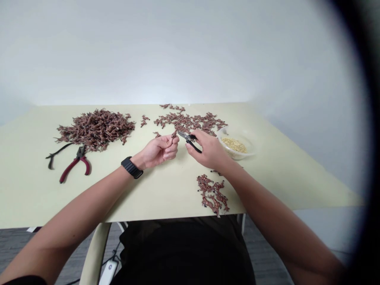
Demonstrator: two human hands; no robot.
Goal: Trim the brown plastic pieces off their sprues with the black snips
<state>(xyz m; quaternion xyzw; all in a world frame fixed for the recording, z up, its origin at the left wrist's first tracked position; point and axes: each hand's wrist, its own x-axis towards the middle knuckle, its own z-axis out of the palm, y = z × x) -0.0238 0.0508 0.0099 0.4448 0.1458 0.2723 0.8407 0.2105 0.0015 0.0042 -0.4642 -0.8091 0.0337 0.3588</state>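
small brown figure [174,135] and black-handled pliers [194,147], held over the desk [166,194]
left hand [160,151] pinches the figure between thumb and fingers; right hand [209,149] grips the pliers — tips near the figure, contact unclear. a brown heap [97,128] lies to the left, a clear bowl [241,156] of yellow bits [234,145] just beside the right hand.

Red-hndl. pliers [78,158], wht. elec. box [109,272]

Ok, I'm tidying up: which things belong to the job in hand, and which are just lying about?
In the job: held brown figurine, held black-handled pliers; probably the figurine heap, spread figurines, near cluster and bowl of yellow bits.

Apparently lying about: red-handled pliers, black tool, white device.
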